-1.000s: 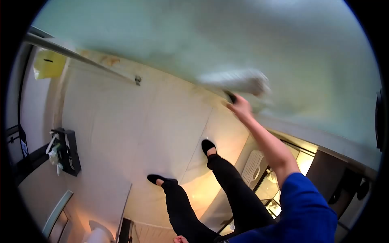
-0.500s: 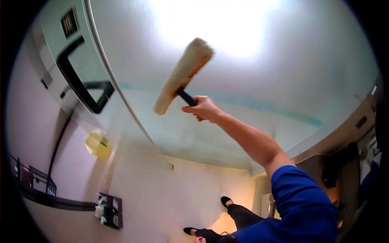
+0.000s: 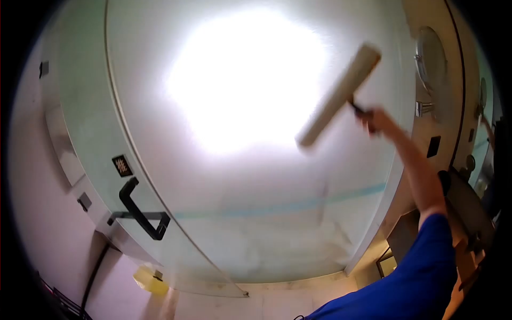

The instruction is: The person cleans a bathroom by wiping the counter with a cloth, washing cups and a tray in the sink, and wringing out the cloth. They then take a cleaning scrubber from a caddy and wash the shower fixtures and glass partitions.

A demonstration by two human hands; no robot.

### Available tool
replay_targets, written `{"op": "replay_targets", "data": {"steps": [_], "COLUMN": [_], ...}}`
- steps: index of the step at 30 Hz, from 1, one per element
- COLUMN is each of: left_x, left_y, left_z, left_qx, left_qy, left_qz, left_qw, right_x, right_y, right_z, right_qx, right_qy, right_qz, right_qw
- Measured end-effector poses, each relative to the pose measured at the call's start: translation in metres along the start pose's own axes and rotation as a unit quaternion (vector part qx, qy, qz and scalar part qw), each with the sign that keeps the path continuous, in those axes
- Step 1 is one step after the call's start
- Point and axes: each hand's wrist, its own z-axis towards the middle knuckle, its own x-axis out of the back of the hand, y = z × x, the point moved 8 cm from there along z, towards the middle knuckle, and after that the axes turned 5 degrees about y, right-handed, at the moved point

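Observation:
My right hand (image 3: 375, 121) is raised at the right, closed round the black handle of a washing tool (image 3: 338, 98). The tool's long, pale, fuzzy sleeve is tilted, its upper end to the right, in front of a frosted glass panel (image 3: 256, 186). Whether the sleeve touches the glass I cannot tell. A bright glare covers the upper middle of the panel, and a light blue stripe crosses it lower down. My left hand is outside the frame.
A black door handle (image 3: 144, 213) and a small dark sign (image 3: 122, 166) are at the left. A yellow bag (image 3: 151, 280) hangs low at the left. A round mirror (image 3: 431, 58) and a black wall plate (image 3: 434, 146) are at the right. Pale floor (image 3: 288, 301) shows below.
The view has swung up from the floor to the glass. My right hand has moved up and to the right with the tool. My left hand, seen earlier at the bottom edge, is out of sight.

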Motion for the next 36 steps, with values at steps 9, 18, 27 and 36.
{"op": "replay_targets", "data": {"steps": [9,18,27,36], "left_x": [0.432,0.477,0.466,0.476], "left_y": [0.299,0.275,0.303,0.288], "left_z": [0.151,0.221,0.173,0.093], "left_qx": [-0.116,0.045,0.01,-0.084], "left_qy": [0.641,0.595,0.59,0.529], "left_qz": [0.049,0.044,0.01,-0.165], "left_qw": [0.757,0.801,0.807,0.828], "right_x": [-0.057,-0.138,-0.197,-0.625], "right_y": [0.057,0.132,-0.253,0.015], "right_z": [0.018,-0.084,0.108,-0.069], "right_qx": [-0.026,-0.089,0.104,-0.081], "right_qy": [-0.035,-0.074,-0.18,-0.368], "right_qz": [0.24,0.32,0.714,0.227], "right_qw": [0.97,0.94,0.669,0.898]}}
